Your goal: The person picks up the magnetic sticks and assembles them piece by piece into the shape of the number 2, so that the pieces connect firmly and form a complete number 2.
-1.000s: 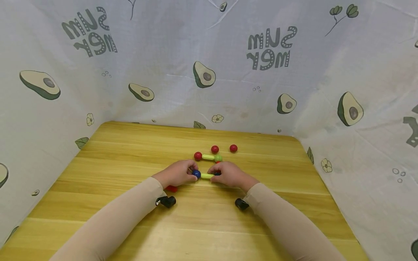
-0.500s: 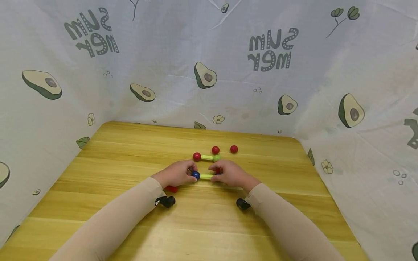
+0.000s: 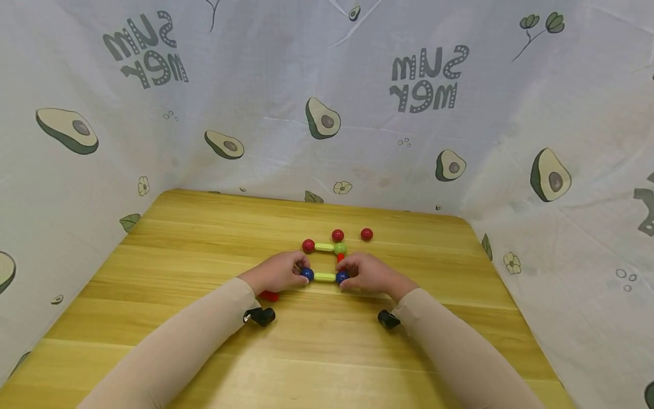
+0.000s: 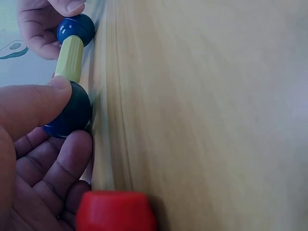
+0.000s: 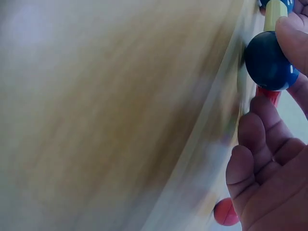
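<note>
In the head view my left hand point(image 3: 278, 271) pinches a blue ball point(image 4: 72, 113) between thumb and fingers. A yellow stick point(image 3: 325, 277) joins it to a second blue ball point(image 3: 342, 277). My right hand point(image 3: 372, 272) holds that second ball, its thumb on the ball in the right wrist view. From there a red stick point(image 3: 340, 259) leads back to a green ball point(image 3: 340, 248), partly hidden by the right fingers. Another yellow stick point(image 3: 324, 247) runs from the green ball to a red ball point(image 3: 308, 246). The left side between the red and blue balls has no visible stick.
Two loose red balls lie behind the shape, one near the middle point(image 3: 338, 235) and one farther right point(image 3: 367, 234). A loose red stick point(image 3: 269, 296) lies under the left wrist. The wooden table point(image 3: 317, 352) is bordered by printed cloth point(image 3: 265, 74).
My right hand has shifted slightly right, from the yellow stick to the right blue ball. The red stick and that ball now show more. The left hand stays on its ball.
</note>
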`<state>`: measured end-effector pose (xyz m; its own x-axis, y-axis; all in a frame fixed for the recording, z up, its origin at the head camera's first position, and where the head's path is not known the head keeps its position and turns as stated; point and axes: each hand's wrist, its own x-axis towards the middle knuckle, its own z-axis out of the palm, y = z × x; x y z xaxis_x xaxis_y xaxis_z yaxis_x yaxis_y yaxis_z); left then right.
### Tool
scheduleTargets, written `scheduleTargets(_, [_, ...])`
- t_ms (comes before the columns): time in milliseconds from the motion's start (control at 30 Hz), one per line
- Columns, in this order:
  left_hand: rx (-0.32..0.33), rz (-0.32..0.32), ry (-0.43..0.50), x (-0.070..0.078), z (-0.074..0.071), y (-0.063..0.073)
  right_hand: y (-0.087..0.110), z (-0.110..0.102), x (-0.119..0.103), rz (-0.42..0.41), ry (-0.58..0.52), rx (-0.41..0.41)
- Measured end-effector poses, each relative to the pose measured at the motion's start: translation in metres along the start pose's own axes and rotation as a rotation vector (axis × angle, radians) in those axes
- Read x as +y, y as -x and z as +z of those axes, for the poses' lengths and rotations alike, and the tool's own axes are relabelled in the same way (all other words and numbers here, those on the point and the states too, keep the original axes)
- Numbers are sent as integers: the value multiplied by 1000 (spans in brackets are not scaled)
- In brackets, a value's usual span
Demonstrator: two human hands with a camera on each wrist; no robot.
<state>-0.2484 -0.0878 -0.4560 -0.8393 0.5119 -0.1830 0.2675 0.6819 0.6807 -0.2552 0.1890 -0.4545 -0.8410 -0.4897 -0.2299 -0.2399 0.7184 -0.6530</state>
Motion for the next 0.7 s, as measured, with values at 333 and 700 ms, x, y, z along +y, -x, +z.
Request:
scheduleTargets(333, [17, 11, -2, -1, 1, -1, 4, -1, -3, 49, -17, -7])
scheduleTargets(700, [21, 11, -2, 1, 2, 0, 4, -1, 5, 20, -30, -22])
